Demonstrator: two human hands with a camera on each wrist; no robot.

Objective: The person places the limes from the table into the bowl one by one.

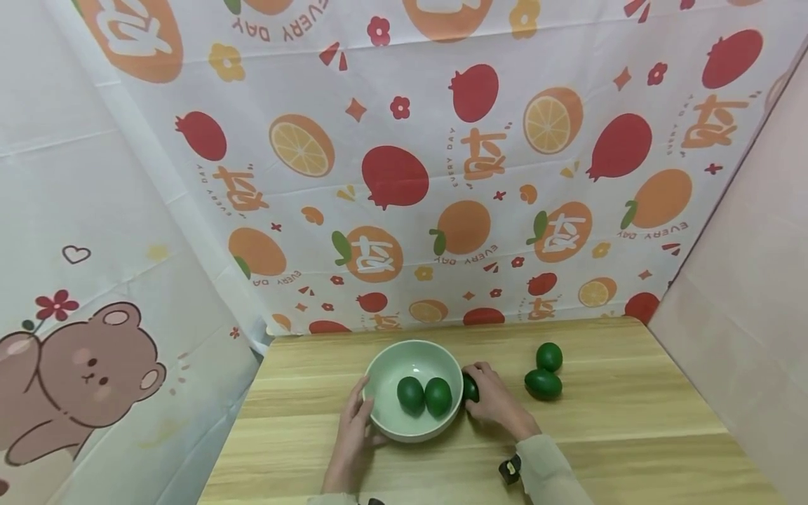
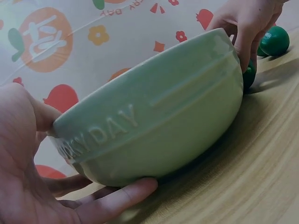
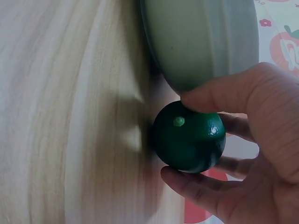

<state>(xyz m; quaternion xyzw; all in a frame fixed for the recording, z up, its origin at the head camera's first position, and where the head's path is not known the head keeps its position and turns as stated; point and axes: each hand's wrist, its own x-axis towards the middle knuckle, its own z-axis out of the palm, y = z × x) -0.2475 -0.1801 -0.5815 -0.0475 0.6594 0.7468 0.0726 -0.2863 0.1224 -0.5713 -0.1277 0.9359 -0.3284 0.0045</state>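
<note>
L hand [image 1: 355, 424] grips lt green bowl [image 1: 386, 375], thumb nr rim, fingers by base; R hand [image 1: 495, 402] pinches dk green fruit [image 3: 187, 140] btwn thumb & fingers, just beside bowl's R side; 2 fruits [image 1: 411, 395] inside, 2 loose fruits [image 1: 543, 385] farther R on wood table [image 1: 606, 449]
</note>
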